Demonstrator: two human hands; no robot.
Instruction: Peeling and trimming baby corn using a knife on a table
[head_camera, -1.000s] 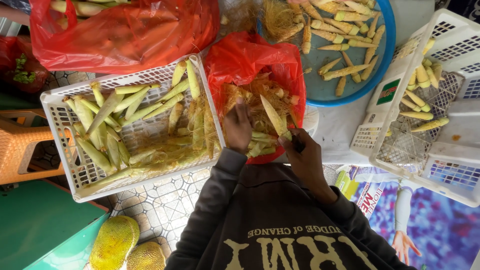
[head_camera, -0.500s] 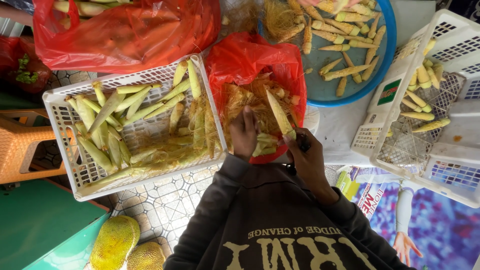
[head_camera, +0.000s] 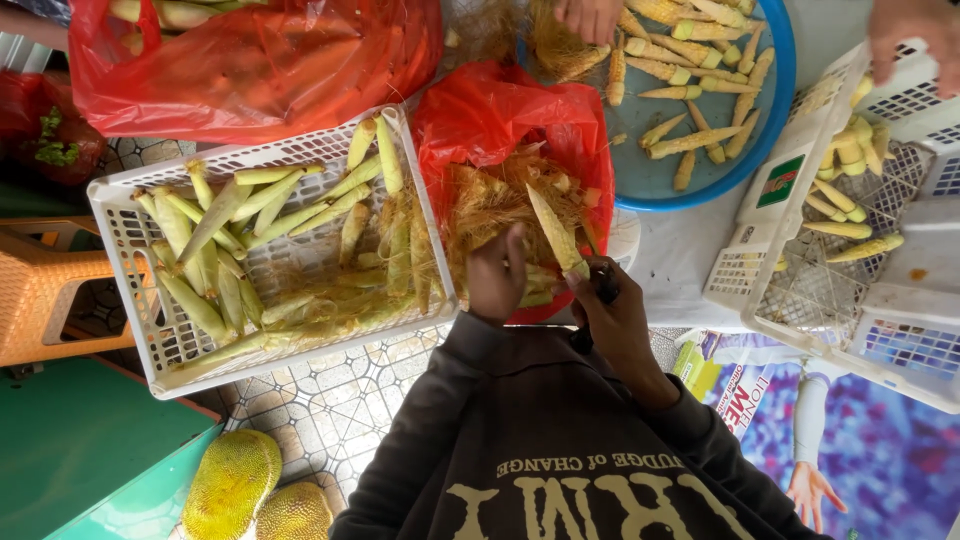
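Pale yellow-green baby corn ear (head_camera: 556, 232), partly husked, tapered tip pointing to eleven o'clock, base pinched at five o'clock. Held tilted above red plastic bag (head_camera: 500, 120) of tan husks and silk, bag mouth gaping open.

- Soft, even daylight over my work; shadows faint.
- Mild sheen on the red plastic bag (head_camera: 250, 70).
- Focus sharp; frame edges bend slightly.

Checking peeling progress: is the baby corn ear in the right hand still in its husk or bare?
Mostly bare: the pale tapered baby corn ear shows kernels; right hand hides its base.
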